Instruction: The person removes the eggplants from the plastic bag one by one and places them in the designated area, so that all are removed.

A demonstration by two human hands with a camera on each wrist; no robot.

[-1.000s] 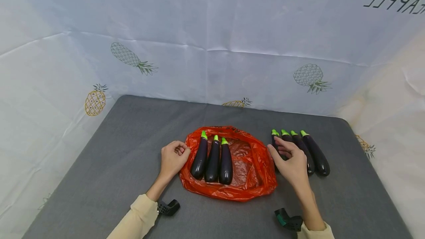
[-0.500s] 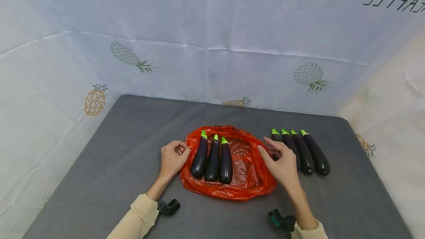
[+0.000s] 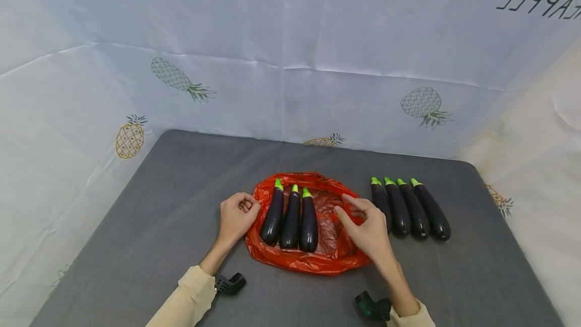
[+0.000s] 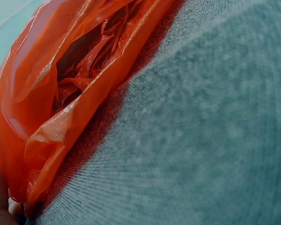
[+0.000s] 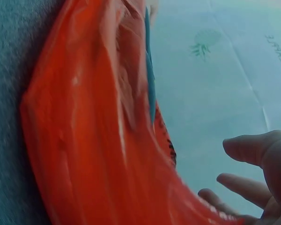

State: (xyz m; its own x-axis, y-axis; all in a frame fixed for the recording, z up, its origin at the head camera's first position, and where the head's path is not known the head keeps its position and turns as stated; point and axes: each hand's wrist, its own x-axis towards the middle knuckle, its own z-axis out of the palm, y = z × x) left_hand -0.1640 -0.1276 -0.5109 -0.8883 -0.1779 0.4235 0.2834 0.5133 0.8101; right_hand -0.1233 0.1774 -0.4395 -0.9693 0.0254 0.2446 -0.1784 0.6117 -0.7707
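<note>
A red plastic bag lies on the table with its mouth spread wide. Three dark eggplants with green stems rest side by side in its left half. At the bag's left rim, my left hand pinches the plastic between curled fingers and thumb; the left wrist view shows the bag film running down to it. My right hand hovers over the bag's right side, thumb and fingers apart and nothing held. In the right wrist view its fingers stand beside the bag's edge.
Several more eggplants lie in a row on the grey tablecloth, right of the bag. Black wrist cameras hang at both wrists. Behind the table hangs a pale curtain printed with pineapples.
My right hand has moved left from beside the eggplant row to over the bag's right side, uncovering the nearest eggplants there. The left hand and the three bagged eggplants stay put.
</note>
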